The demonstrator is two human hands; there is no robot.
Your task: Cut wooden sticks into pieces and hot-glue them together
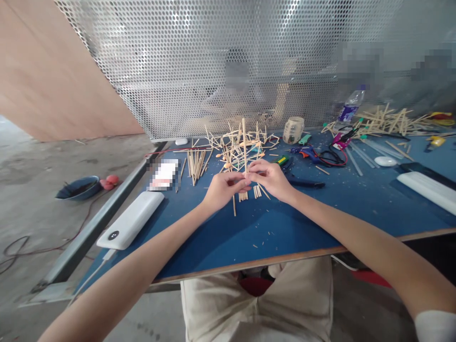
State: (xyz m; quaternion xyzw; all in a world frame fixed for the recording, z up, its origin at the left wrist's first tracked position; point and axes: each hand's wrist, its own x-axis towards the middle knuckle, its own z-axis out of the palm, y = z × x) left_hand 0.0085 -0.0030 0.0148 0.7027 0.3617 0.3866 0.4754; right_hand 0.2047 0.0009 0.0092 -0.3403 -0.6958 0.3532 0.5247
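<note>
1 stick (244,146) upright between hands (221,191)

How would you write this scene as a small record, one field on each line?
Surface: blue table
Left grip: fingertips at lower end of upright wooden stick
Right grip: fingertips at the same end
Behind hands: jumbled stick pile
Table's left side: white power bank, cable attached
Table's right side: labelled bottle
Backdrop: perforated metal screen
</note>
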